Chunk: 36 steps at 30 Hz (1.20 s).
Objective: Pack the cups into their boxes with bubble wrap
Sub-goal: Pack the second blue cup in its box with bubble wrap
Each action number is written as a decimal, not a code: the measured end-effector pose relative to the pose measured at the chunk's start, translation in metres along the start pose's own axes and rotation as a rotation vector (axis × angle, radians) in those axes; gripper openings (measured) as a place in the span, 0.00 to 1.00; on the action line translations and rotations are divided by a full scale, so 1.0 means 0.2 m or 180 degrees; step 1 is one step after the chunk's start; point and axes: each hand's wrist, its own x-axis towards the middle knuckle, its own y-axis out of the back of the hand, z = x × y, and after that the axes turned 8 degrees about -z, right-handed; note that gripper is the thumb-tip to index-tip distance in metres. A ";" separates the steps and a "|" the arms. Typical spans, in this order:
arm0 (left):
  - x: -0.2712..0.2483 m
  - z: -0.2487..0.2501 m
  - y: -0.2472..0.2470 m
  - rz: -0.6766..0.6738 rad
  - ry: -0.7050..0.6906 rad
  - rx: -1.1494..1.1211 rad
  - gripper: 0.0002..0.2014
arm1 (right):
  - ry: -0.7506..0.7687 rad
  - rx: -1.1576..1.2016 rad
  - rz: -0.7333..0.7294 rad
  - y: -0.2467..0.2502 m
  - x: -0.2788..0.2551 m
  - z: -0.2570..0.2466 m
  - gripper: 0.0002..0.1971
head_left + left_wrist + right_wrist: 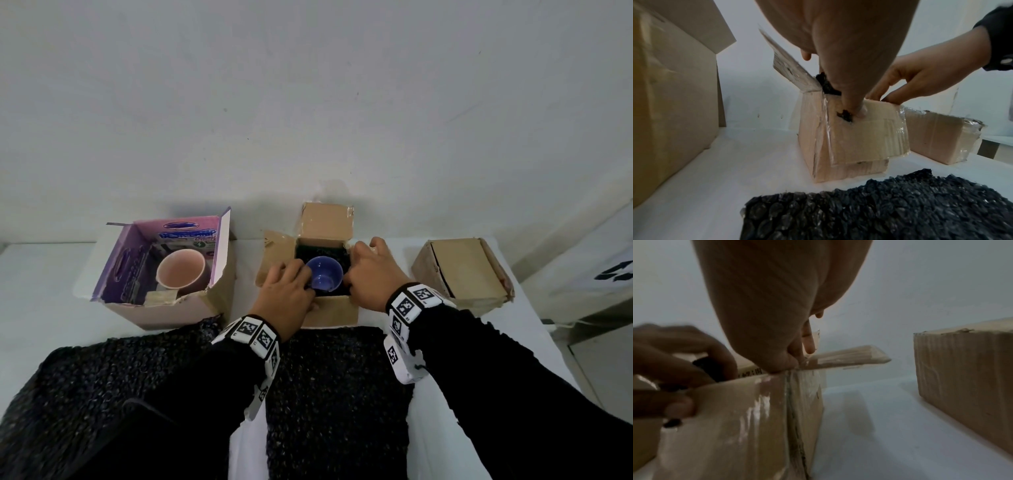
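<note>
The blue cup (324,278) sits inside the middle box (337,310) by the tabletop's (44,274) far edge, bedded in dark bubble wrap. Both hands work at the rim: the left hand (287,291) hooks over the near-left wall, pinching wrap against the cardboard; the right hand (371,274) curls over the right wall. Seemingly the wrap is being tucked around the cup. Next, the flaps need folding shut. The pink cup (181,273) waits unwrapped in the purple box (164,301). Fingertips inside the box are hidden.
</note>
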 end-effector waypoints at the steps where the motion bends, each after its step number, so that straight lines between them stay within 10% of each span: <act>1: -0.01 0.00 0.01 0.0030 0.0101 -0.0025 0.13 | -0.0002 -0.0001 -0.0067 -0.02 0.00 -0.01 0.11; 8: -0.07 -0.01 -0.04 0.0386 0.0180 -0.0351 0.15 | -0.0116 0.0063 0.0212 -0.05 0.01 -0.02 0.10; 15: -0.13 -0.03 -0.03 0.0574 0.0408 -0.0199 0.13 | 0.0594 0.1794 0.0422 -0.02 0.10 -0.11 0.15; 26: -0.20 -0.04 -0.04 0.0414 0.0302 -0.0266 0.15 | 0.0558 0.0379 -0.0103 -0.01 0.19 -0.20 0.21; 36: -0.13 -0.08 -0.06 0.0148 0.0042 -0.0298 0.14 | 0.0259 0.0742 -0.0276 -0.02 0.19 -0.17 0.23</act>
